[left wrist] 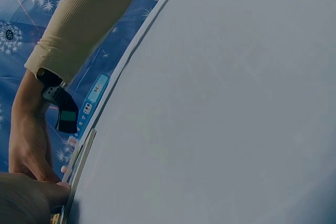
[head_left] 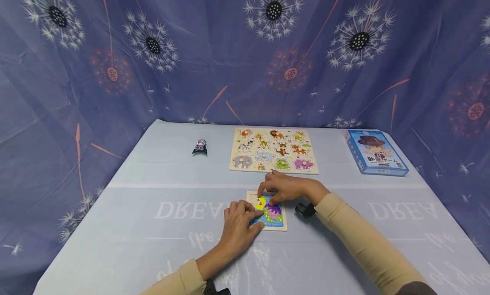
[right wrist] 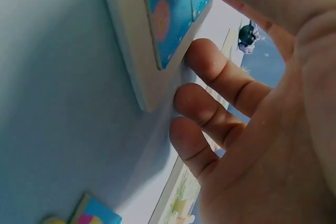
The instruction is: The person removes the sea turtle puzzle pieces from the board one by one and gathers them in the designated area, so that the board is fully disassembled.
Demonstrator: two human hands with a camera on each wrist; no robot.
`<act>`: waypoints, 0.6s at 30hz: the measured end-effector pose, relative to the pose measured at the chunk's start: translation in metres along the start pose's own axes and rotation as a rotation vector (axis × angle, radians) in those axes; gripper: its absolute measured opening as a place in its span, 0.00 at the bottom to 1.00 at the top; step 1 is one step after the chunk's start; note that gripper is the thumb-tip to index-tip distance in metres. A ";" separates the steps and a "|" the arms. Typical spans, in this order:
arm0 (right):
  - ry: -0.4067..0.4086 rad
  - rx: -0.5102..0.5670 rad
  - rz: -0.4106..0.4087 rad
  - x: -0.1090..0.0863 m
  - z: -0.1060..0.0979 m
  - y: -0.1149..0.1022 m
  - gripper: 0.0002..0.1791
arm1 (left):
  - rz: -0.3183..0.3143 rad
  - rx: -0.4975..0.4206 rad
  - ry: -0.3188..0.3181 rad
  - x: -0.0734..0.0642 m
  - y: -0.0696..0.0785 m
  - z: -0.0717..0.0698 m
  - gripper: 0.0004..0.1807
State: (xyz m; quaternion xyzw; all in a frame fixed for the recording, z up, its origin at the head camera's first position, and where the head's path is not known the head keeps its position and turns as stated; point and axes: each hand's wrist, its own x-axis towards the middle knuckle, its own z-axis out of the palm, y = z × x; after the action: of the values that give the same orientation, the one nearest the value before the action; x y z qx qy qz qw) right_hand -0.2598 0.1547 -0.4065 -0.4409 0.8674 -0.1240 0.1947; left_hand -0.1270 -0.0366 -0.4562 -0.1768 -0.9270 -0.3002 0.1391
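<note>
A small jigsaw puzzle (head_left: 273,216) lies in a pale wooden tray (head_left: 281,228), with purple, green, yellow and blue in its picture. Bare wood shows at the tray's upper left. My left hand (head_left: 238,227) reaches in from the left; its extended index finger touches the picture and its thumb is at the lower part. From the right, my right hand (head_left: 285,186) has index finger and thumb on either side of a yellow puzzle piece (head_left: 261,202). Whether they pinch it is unclear. The right wrist view shows that hand's other fingers (right wrist: 197,98) loosely bent beside the tray.
Behind the hands lies an animal peg puzzle board (head_left: 273,150). A blue box (head_left: 378,152) stands at the back right, and a small dark figure (head_left: 200,147) at the back left. Near the right wrist view's lower edge is a loose blue and pink piece (right wrist: 97,212).
</note>
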 end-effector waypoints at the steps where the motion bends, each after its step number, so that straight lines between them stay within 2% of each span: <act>1: -0.007 0.000 0.002 0.001 0.000 -0.001 0.18 | -0.001 -0.002 -0.001 0.000 0.000 0.000 0.16; 5: -0.002 0.023 0.013 0.002 0.001 -0.001 0.18 | -0.004 -0.005 -0.007 -0.001 0.000 -0.001 0.16; 8: 0.053 0.051 0.024 -0.001 0.006 0.000 0.20 | -0.005 -0.004 -0.012 -0.001 0.000 0.000 0.16; 14: 0.273 0.044 0.111 -0.012 0.026 -0.004 0.29 | -0.008 0.001 -0.025 0.000 0.000 -0.001 0.16; 18: 0.416 0.018 0.194 -0.019 0.038 -0.014 0.25 | -0.003 -0.001 -0.014 0.000 -0.001 0.000 0.16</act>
State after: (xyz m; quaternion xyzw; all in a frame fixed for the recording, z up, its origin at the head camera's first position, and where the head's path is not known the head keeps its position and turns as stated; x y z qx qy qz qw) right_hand -0.2231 0.1604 -0.4306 -0.3184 0.9261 -0.2007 0.0265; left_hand -0.1270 -0.0372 -0.4564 -0.1773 -0.9281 -0.2996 0.1323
